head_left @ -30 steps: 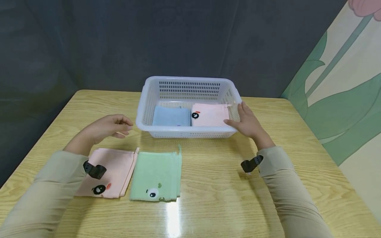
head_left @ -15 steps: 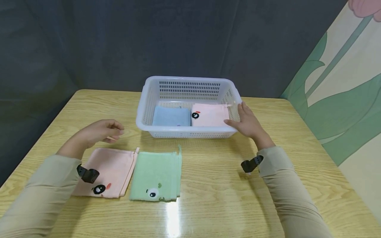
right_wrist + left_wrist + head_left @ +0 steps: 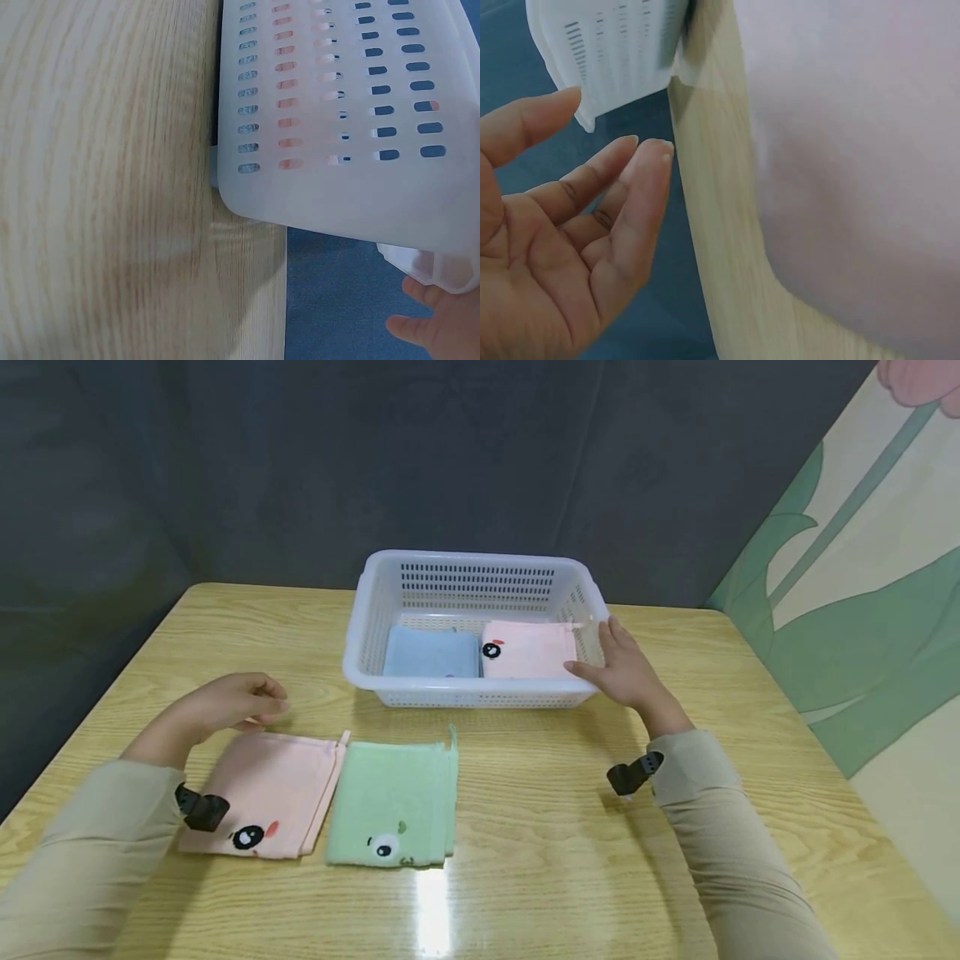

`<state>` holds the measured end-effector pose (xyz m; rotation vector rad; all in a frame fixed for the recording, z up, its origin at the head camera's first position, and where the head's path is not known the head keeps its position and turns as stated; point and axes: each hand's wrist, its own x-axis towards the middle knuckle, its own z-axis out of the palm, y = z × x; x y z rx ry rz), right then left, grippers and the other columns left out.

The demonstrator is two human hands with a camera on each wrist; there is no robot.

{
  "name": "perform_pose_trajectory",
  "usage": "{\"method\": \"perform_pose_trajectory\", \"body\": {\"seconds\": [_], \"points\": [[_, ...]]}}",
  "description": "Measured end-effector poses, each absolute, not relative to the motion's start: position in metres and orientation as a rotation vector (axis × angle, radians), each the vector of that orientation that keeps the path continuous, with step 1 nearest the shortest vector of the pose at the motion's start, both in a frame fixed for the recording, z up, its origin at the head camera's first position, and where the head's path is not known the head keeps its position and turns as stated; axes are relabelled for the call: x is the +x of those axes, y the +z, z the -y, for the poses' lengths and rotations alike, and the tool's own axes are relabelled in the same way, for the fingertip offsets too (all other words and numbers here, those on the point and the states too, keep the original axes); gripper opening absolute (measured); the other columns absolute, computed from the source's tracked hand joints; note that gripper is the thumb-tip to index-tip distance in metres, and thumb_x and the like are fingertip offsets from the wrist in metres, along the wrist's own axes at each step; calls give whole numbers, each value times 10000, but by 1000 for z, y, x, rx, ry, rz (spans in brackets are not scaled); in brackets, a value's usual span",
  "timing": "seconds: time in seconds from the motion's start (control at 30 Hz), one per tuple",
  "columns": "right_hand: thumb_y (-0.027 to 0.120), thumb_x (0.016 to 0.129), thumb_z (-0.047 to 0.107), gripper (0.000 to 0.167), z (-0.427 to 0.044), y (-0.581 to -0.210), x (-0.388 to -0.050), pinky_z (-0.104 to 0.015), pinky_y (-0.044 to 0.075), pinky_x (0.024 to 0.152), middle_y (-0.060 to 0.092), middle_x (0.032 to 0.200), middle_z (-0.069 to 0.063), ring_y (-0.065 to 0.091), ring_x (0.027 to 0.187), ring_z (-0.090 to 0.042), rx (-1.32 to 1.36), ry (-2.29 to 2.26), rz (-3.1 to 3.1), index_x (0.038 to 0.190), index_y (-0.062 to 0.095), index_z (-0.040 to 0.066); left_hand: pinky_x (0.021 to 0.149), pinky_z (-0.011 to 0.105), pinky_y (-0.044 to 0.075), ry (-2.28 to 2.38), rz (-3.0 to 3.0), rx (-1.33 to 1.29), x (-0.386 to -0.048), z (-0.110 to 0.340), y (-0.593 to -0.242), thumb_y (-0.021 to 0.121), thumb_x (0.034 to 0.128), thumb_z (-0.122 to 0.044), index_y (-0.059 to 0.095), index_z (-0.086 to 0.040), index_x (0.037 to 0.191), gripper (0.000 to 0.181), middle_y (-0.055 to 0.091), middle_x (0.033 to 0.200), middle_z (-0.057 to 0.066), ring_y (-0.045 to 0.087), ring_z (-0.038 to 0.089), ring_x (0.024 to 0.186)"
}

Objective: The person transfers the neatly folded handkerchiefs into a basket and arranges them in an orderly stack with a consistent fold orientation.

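Pink folded cloth point(image 3: 855, 150) cut off in the left wrist view, right hand point(image 3: 448, 322) in the right, blue folded cloth point(image 3: 431, 651) partly hidden by the white perforated plastic basket point(image 3: 480, 686)

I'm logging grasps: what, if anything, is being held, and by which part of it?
The white basket: the right grip holds it by the rim at its right end, near the front corner. The left grip holds nothing.

Head cam looks forward and down from high up, widest; basket point(image 3: 480, 685) at 12 o'clock. Left wrist: close, past left hand point(image 3: 555, 255) at 8, basket at 11. Right wrist: nearest basket, at 2; right hand point(image 3: 454, 322) at 4. All three share basket.
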<state>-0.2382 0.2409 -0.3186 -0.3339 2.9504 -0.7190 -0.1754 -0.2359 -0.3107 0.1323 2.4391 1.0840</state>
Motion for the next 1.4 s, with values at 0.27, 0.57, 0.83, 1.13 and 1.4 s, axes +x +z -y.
{"method": "perform_pose_trajectory", "body": {"seconds": [0.27, 0.57, 0.83, 1.13, 1.4], "points": [[456, 813, 529, 916, -240, -319, -239, -514, 51, 985, -73, 1409, -201, -31, 1272, -354, -336, -689, -2959, 1356, -7, -46, 723, 371, 432, 967, -2487, 90, -175, 246, -318, 516, 860, -252, 388, 129, 1113, 475, 498, 926, 150, 485, 230, 815], [454, 810, 532, 916, -238, -316, -240, -508, 46, 988, -97, 1415, -162, -36, 1276, -340, -319, -691, -2954, 1360, -12, -33, 722, 377, 444, 943, -2484, 62, -173, 252, -322, 518, 854, -261, 383, 149, 1117, 505, 498, 981, 191, 513, 264, 868], [455, 811, 530, 916, -239, -317, -239, -514, 43, 986, -97, 1414, -167, -36, 1275, -344, -301, -685, -2948, 1359, -13, -34, 722, 374, 438, 939, -2472, 48, -172, 259, -328, 512, 860, -257, 375, 151, 1108, 498, 468, 1020, 221, 496, 296, 908], [460, 813, 519, 912, -239, -318, -238, -513, 42, 986, -93, 1414, -170, -39, 1276, -339, -301, -698, -2945, 1358, -13, -39, 692, 363, 429, 900, -2512, 42, -170, 266, -332, 515, 857, -234, 401, 153, 1061, 453, 467, 962, 207, 475, 259, 826], [466, 810, 517, 911, -238, -317, -238, -524, 48, 981, -79, 1418, -170, -35, 1277, -336, -291, -708, -2947, 1362, -7, -31, 632, 323, 414, 896, -2487, -1, -167, 274, -336, 528, 845, -234, 425, 130, 1004, 411, 469, 881, 158, 456, 238, 772]]}}
